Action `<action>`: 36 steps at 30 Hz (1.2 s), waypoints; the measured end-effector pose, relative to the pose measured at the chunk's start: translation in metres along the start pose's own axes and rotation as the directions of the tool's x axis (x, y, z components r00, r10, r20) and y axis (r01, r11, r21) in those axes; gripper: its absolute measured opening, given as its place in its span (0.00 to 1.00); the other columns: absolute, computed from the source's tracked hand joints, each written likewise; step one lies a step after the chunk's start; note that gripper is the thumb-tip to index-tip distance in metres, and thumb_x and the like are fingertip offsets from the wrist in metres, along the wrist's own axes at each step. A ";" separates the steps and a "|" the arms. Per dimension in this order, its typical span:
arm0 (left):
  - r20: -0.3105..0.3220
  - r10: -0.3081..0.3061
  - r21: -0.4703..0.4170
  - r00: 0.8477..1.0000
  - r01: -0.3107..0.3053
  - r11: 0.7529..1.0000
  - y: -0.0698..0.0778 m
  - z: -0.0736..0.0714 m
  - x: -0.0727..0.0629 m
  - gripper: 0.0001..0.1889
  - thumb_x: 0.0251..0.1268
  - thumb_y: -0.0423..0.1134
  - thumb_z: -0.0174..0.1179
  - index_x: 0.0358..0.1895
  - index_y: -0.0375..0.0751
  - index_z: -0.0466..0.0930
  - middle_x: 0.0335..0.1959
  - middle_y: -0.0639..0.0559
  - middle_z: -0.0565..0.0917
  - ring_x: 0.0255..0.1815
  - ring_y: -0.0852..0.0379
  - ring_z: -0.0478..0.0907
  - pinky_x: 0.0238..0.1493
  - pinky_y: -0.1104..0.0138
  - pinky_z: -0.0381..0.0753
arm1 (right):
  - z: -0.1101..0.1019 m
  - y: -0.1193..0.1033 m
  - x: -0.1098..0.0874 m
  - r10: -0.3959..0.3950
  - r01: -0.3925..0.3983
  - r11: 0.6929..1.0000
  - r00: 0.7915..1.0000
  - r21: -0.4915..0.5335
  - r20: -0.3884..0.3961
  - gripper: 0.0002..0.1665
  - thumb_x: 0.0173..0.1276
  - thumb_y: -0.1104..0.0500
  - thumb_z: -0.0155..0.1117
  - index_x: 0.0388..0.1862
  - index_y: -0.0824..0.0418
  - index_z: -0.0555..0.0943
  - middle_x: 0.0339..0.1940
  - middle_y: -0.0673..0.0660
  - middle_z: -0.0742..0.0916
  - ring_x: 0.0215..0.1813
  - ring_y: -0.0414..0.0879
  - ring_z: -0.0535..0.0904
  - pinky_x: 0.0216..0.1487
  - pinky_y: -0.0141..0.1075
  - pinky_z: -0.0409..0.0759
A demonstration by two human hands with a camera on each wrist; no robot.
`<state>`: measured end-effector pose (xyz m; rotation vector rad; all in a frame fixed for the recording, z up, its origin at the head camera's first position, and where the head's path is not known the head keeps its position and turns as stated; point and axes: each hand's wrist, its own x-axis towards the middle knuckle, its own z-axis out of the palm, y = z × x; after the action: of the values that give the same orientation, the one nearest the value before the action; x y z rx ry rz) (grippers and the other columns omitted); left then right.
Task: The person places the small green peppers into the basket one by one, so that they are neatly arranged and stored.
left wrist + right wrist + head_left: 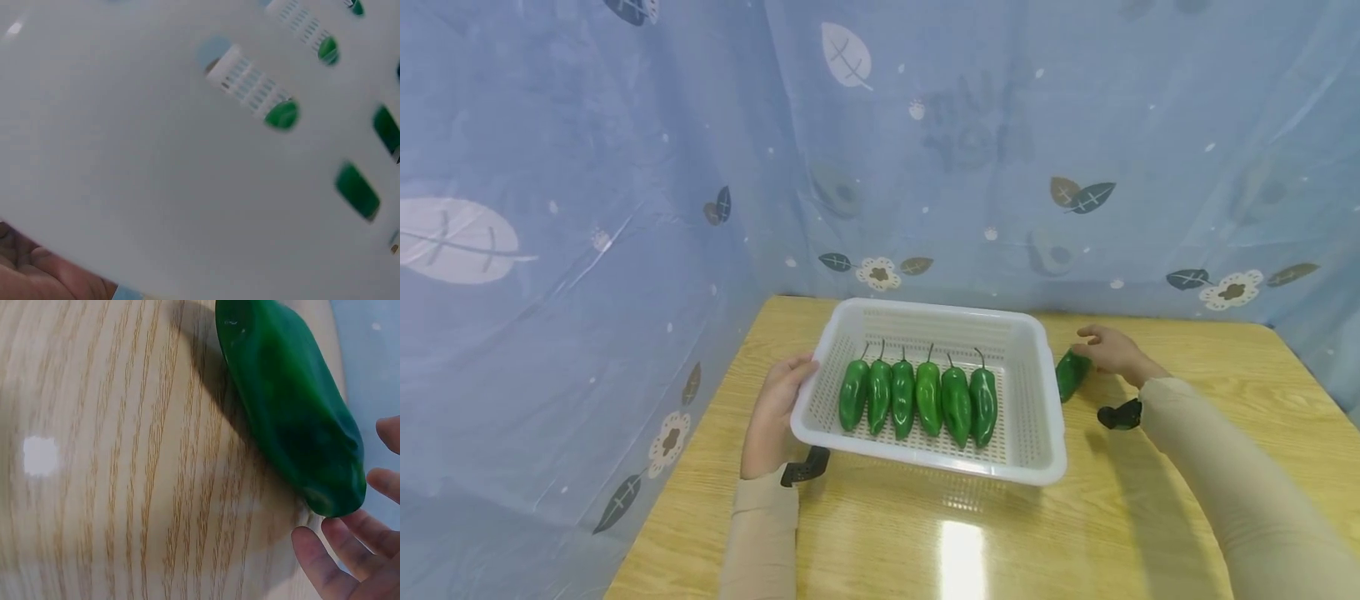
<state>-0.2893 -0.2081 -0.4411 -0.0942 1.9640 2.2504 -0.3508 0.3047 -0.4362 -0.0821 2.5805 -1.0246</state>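
Note:
My left hand (778, 408) grips the left side of a white plastic basket (940, 311), which is tilted and raised off the table. Several green peppers (928, 400) lie side by side inside, stems pointing away. From the left wrist, the basket wall (125, 137) fills most of the view, with curled fingers (50, 275) at the lower left. My right hand (1116, 354), beyond the basket's right side, holds another green pepper (1071, 375) by its top end. In the right wrist view, fingertips surround that end of the pepper (294, 412); its stem is hidden.
The wooden table (1232, 383) extends beneath both hands, with a bright reflection near its front. Blue patterned cloth (970, 217) hangs along the back and left edges. A dark wrist device (1120, 414) sits at the right cuff, another (805, 467) at the left.

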 end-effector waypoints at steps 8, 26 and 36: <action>-0.001 -0.002 0.005 1.000 0.002 1.000 -0.002 -0.001 0.001 0.21 0.73 0.38 0.45 0.65 0.32 0.64 0.61 0.36 0.73 0.61 0.40 0.73 0.55 0.55 0.81 | 0.003 0.004 0.008 0.007 -0.008 0.999 1.000 -0.033 -0.027 0.38 0.75 0.51 0.47 0.70 0.76 0.52 0.65 0.83 0.62 0.63 0.74 0.64 0.53 0.52 0.81; 0.004 0.017 0.006 1.000 -0.017 1.000 -0.003 0.001 0.002 0.22 0.74 0.37 0.45 0.66 0.31 0.63 0.61 0.35 0.73 0.61 0.40 0.73 0.56 0.55 0.80 | 0.010 -0.001 0.013 0.011 -0.015 0.997 0.999 -0.075 -0.050 0.35 0.73 0.51 0.51 0.65 0.77 0.62 0.65 0.81 0.63 0.61 0.72 0.67 0.53 0.51 0.81; 0.014 0.010 0.031 1.000 -0.010 0.999 -0.001 0.001 0.002 0.22 0.74 0.38 0.44 0.66 0.32 0.63 0.62 0.35 0.72 0.62 0.40 0.73 0.55 0.54 0.80 | 0.010 0.001 0.016 0.004 -0.005 0.998 1.000 -0.055 -0.030 0.34 0.72 0.50 0.52 0.64 0.77 0.64 0.64 0.80 0.64 0.59 0.71 0.69 0.45 0.44 0.85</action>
<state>-0.2909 -0.2073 -0.4420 -0.0652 1.9954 2.2200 -0.3627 0.2959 -0.4484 -0.0755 2.6352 -0.9607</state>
